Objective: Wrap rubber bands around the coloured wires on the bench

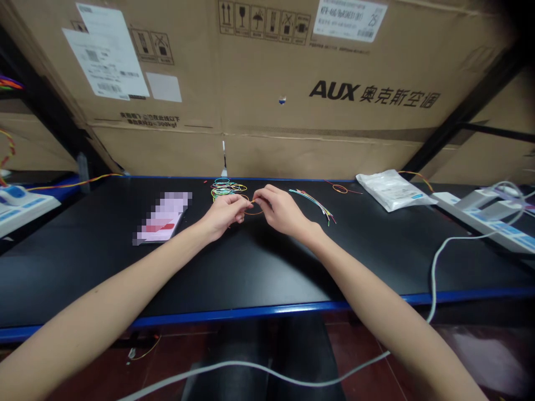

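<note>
Above the black tabletop, my left hand [229, 214] and my right hand [281, 210] meet fingertip to fingertip. Both pinch a thin orange wire [253, 213], whose loop hangs between them. A small yellowish bit of it shows at the fingertips; finer detail is too small to tell. Just behind my left hand lies a pile of coiled coloured wires [225, 188], in green, yellow and white. To the right of my right hand rests a loose bundle of short straight wires [314, 203]. Farther back on the right is a small orange coil of wire [340, 189].
A phone [164, 218] lies left of my hands. At the back right are a white plastic packet [393, 189] and a power strip [489, 220] with plugs. A grey cable [434, 267] drops over the blue table edge [292, 307]. A large cardboard box [259, 72] stands behind.
</note>
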`<state>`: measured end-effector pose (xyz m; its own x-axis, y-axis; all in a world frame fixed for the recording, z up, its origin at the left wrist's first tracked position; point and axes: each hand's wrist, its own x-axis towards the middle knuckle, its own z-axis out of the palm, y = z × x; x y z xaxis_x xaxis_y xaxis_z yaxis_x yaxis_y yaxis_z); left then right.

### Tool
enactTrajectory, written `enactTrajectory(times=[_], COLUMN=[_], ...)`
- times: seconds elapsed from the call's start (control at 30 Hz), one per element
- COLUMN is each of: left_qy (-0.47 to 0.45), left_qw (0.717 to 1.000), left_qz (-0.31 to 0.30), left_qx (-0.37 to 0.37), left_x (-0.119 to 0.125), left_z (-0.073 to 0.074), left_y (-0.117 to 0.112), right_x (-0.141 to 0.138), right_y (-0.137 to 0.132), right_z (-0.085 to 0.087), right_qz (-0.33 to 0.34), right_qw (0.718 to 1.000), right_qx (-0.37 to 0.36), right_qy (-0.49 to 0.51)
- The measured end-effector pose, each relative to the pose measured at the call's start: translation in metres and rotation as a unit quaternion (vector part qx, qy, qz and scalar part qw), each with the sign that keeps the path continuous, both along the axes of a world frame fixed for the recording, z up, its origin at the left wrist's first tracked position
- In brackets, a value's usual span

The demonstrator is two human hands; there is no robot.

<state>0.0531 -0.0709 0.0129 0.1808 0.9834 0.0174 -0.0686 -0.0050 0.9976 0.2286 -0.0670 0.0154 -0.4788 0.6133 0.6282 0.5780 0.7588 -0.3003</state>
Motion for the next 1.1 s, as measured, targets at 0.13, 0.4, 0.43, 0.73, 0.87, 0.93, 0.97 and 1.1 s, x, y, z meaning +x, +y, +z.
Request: enactTrajectory(times=[0.13,0.4,0.43,0.73,0.87,0.93,0.97,1.1], left_qy=[-0.008,-0.026,-0.028,-0.025,-0.014,-0.004,0.002,0.027], left_qw=[1.000,1.000,1.000,0.999,0.999,0.999,0.999,0.999], left_qz=[-0.003,-0.004,-0.003,-0.014,-0.024,-0.025,-0.024,-0.021], left_qx=[0.014,0.001,0.001,-0.019,-0.023,-0.022,-0.022,-0.022], left_x=[-0.001,0.000,0.000,-0.002,-0.001,-0.001,-0.001,-0.001], left_z=[-0.001,0.005,0.006,0.010,0.008,0.007,0.006,0.004], left_y=[0.001,-0.001,-0.001,-0.001,-0.001,-0.001,-0.001,-0.002], right_x=[-0.001,0.001,0.001,0.003,0.008,0.010,0.010,0.011], right_y=[0.004,0.000,-0.001,0.002,0.002,0.003,0.003,0.004], right_z=[-0.003,0.004,0.004,0.006,0.007,0.006,0.006,0.006], right_qz=[-0.007,0.042,0.048,0.063,0.067,0.074,0.076,0.075], right_qw=[1.000,0.998,0.998,0.991,0.998,0.997,0.997,0.997], right_qx=[-0.011,-0.022,-0.025,-0.067,-0.009,0.003,0.005,0.000], right_qy=[0.005,0.030,0.027,0.099,0.019,-0.004,-0.012,-0.034])
